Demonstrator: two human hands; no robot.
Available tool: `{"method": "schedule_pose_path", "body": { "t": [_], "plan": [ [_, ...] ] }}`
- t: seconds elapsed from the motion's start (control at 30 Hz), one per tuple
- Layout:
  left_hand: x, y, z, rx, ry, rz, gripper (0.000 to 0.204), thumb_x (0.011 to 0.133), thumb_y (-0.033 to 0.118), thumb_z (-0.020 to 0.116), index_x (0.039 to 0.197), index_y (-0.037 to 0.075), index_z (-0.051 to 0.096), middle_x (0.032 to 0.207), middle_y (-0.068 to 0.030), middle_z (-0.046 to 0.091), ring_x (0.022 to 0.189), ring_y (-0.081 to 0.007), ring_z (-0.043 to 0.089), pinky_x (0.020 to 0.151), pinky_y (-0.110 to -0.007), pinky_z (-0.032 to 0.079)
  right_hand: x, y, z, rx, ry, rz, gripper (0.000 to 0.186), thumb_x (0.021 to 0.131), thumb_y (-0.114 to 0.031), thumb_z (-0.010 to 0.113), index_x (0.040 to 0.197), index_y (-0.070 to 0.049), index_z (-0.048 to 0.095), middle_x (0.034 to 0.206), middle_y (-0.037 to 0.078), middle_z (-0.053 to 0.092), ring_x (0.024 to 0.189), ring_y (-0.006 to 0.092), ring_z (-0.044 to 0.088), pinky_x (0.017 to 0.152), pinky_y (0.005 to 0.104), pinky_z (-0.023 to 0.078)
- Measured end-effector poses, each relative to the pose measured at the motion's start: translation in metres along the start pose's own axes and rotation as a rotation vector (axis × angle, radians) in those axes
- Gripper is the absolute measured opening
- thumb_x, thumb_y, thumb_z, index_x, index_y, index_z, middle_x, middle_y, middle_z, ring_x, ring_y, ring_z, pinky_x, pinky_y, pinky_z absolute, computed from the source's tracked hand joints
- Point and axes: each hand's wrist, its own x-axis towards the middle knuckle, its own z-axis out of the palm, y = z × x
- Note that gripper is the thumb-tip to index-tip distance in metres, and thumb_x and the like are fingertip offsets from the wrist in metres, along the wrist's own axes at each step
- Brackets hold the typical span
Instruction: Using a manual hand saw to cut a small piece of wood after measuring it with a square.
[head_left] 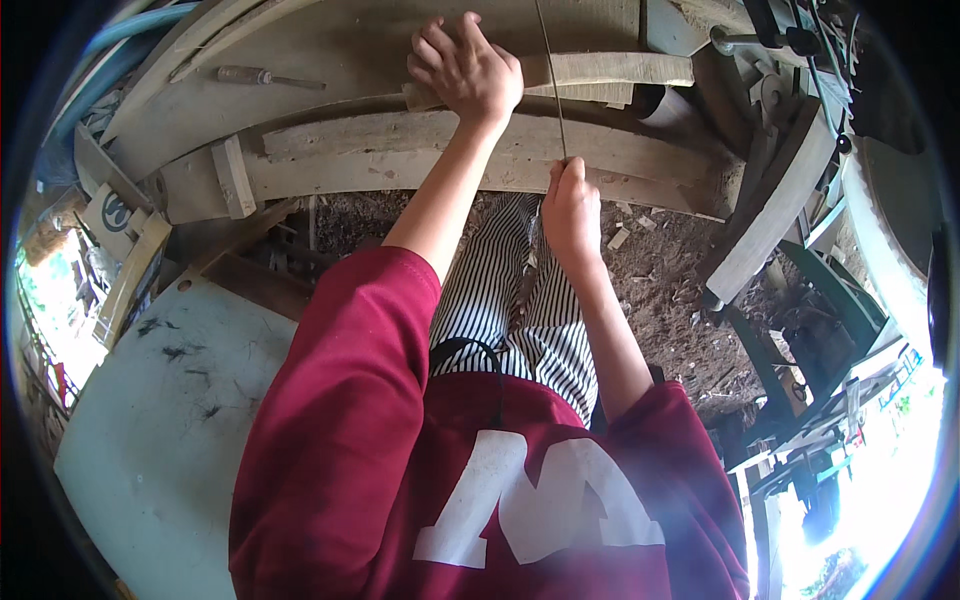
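My left hand is on the left part of a short wooden piece that lies across the bench, its fingers bent and pressed down over it. My right hand is a closed fist nearer to me, at the bench's front edge. From its top runs a long, thin, dark saw-like blade, seen edge-on, going away from me past the wooden piece. The blade passes just right of my left hand. Its handle is hidden inside my right fist, and its far end leaves the picture.
A wooden-handled screwdriver-like tool lies on the bench at the left. Along the front runs a curved wooden beam. A pale board stands at lower left. Wood chips litter the dirt floor. A thick plank leans at right.
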Motion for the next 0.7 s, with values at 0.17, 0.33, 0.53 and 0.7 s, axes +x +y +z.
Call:
{"method": "schedule_pose_path", "body": {
  "t": [0.17, 0.33, 0.53, 0.7],
  "plan": [
    [0.000, 0.003, 0.000, 0.071, -0.030, -0.037, 0.038, 0.063, 0.009, 0.052, 0.101, 0.011, 0.047, 0.109, -0.0235, 0.037, 0.103, -0.0388, 0.034, 0.080, -0.055, 0.026, -0.008, 0.003, -0.005, -0.026, 0.004, 0.031, 0.018, 0.088, -0.012, 0.041, 0.076, 0.001, 0.040, 0.054, 0.021, 0.052, 0.051, 0.0355, 0.055, 0.042, 0.0403, 0.044],
    [0.002, 0.002, -0.005, 0.273, 0.010, -0.004, 0.032, 0.066, 0.008, 0.050, 0.098, 0.009, 0.048, 0.108, -0.0227, 0.041, 0.100, -0.0393, 0.039, 0.082, -0.057, 0.029, -0.027, 0.002, -0.012, 0.082, -0.087, 0.104, 0.017, 0.088, -0.012, 0.041, 0.077, 0.002, 0.041, 0.056, 0.024, 0.052, 0.054, 0.0377, 0.055, 0.042, 0.0428, 0.043],
    [0.010, 0.016, -0.012, 0.045, -0.269, -0.164, 0.052, 0.074, 0.006, 0.044, 0.124, 0.010, 0.032, 0.126, -0.0266, 0.030, 0.120, -0.0479, 0.021, 0.096, -0.058, 0.017, 0.021, -0.005, 0.002, 0.110, 0.041, -0.020, 0.018, 0.088, -0.012, 0.042, 0.076, 0.002, 0.042, 0.059, 0.024, 0.054, 0.056, 0.0393, 0.055, 0.045, 0.0447, 0.043],
    [0.009, 0.016, -0.010, 0.092, -0.318, -0.232, 0.051, 0.076, 0.007, 0.041, 0.126, 0.009, 0.028, 0.128, -0.0280, 0.028, 0.122, -0.0480, 0.017, 0.098, -0.057, 0.014, -0.009, 0.004, -0.001, 0.092, 0.022, 0.006, 0.018, 0.088, -0.012, 0.042, 0.076, 0.002, 0.043, 0.058, 0.023, 0.054, 0.054, 0.0385, 0.055, 0.044, 0.0436, 0.043]
  ]
}}
